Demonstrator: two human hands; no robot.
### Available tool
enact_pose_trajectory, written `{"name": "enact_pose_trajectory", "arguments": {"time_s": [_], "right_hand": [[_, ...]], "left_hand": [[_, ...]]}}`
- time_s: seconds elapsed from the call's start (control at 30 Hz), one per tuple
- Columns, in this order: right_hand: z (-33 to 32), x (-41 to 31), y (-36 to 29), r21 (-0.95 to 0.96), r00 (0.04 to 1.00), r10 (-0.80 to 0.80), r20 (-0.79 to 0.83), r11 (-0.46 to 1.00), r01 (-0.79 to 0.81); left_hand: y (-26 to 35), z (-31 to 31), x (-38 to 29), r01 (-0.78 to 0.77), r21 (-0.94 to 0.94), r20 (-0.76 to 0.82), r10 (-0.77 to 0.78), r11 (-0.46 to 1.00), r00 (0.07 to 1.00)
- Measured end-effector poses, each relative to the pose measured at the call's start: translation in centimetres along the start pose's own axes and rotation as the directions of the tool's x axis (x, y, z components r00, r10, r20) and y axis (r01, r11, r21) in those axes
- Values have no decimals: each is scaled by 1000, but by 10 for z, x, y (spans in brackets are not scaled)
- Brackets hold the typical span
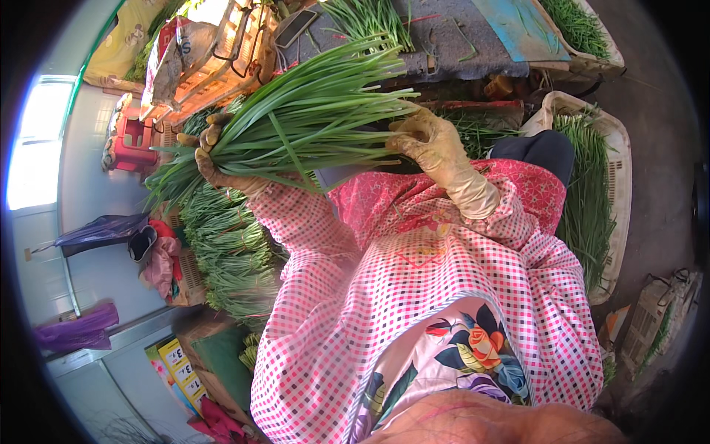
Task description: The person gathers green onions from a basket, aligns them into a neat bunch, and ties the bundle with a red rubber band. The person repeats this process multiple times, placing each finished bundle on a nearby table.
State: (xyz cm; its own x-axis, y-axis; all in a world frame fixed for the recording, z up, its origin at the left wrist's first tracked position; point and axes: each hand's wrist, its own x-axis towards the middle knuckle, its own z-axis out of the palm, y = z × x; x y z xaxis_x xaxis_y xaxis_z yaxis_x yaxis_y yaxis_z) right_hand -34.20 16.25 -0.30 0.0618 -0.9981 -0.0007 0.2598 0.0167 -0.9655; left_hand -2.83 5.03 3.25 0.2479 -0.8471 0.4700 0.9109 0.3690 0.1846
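Observation:
A loose bunch of garlic chives [310,111] is held up in front of my chest, leaves to the left and pale cut ends to the right. My left hand [213,152], in a soiled glove, grips the leafy part from below, fingers curled around it. At the cut ends, my right hand [435,147], in a yellowish rubber glove, has its thumb and fingertips pinched on a few stems. More chives [371,22] lie on the grey-covered bench [444,39] beyond. Tied bundles of chives [233,250] are stacked to my left.
An orange plastic crate [238,61] and a phone [297,28] are at the far left. Beside my right knee stands a white crate [618,205] filled with chives. A blue board [516,28] lies on the bench. A red stool [133,139] and an umbrella [105,230] are near the wall.

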Motion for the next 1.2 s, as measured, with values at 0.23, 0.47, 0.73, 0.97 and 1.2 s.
{"name": "enact_pose_trajectory", "arguments": {"time_s": [0.23,0.47,0.73,0.97,1.2], "right_hand": [[-107,-11,55,-663,953,-286,-94,733,155],[-196,6,30,-975,954,-272,-127,210,-70],[-36,49,-56,-754,760,-524,384,297,586],[-31,48,-94,151,940,-311,142,945,289],[-70,56,-94,322,969,-240,-63,914,247]], "left_hand": [[12,-2,2,-67,81,-26,69,994,997],[8,23,6,-78,173,-14,82,982,997],[-98,104,6,249,515,-201,-167,820,965],[-198,171,-15,348,683,-49,-435,642,899],[-270,208,-3,538,689,84,-790,486,607]]}}
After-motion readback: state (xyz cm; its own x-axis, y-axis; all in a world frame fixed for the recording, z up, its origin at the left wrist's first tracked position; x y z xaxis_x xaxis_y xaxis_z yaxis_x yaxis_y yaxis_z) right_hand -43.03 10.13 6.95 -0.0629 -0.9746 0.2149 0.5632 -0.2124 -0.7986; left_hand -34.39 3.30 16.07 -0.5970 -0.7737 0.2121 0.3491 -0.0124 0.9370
